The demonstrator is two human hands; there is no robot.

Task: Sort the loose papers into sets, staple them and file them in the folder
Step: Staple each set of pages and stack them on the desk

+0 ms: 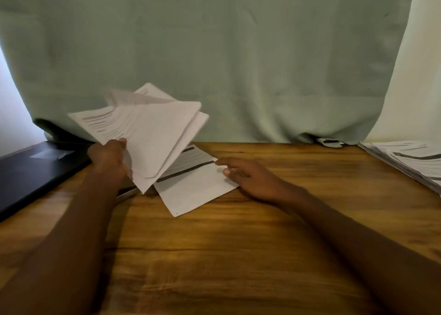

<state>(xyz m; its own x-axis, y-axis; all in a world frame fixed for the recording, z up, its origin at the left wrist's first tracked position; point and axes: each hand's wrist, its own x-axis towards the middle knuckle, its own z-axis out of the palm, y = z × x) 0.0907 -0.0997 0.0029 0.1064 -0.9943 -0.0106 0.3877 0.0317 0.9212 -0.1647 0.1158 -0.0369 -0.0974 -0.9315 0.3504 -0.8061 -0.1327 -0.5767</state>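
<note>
My left hand [111, 158] grips a fanned bunch of white printed papers [152, 133], lifted off the table and tilted toward me. Under them a single sheet [195, 185] with a dark bar across it lies flat on the wooden table [238, 255]. My right hand [248, 175] rests with straight fingers on that sheet's right edge. A black folder [35, 171] lies at the left edge of the table, partly behind my left arm. No stapler is clearly in view; a thin metallic object [126, 193] shows just below the held papers.
A second stack of printed papers [410, 161] sits at the far right table edge. A pale green curtain [214, 52] hangs right behind the table, its hem resting on the back edge.
</note>
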